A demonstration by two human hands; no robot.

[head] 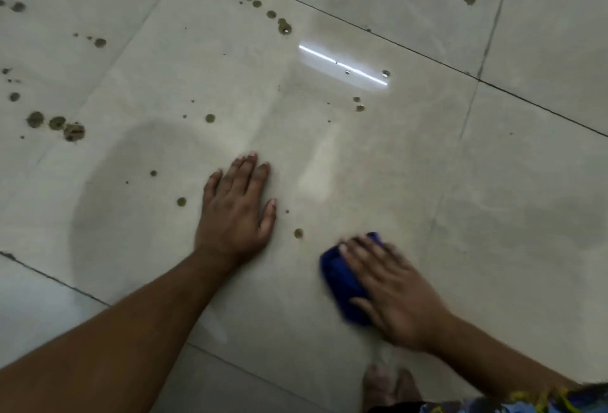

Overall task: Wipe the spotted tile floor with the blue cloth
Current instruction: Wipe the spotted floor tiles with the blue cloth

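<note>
Scanning from the left, I note a cluster of dark spots (pixel 57 123) on the tile floor (pixel 493 182), well apart from both hands. My left hand (pixel 235 205) lies flat on the tile, fingers straight, holding nothing; I judge it a brace. One spot (pixel 298 233) sits between the hands, near the blue cloth (pixel 342 281). My right hand (pixel 391 287) presses that cloth onto the floor with spread fingers; it is blurred. Step in hand: wiping the near tile. The next pass, I judge, calls for pushing the cloth forward-left over that spot, with steady downward pressure.
</note>
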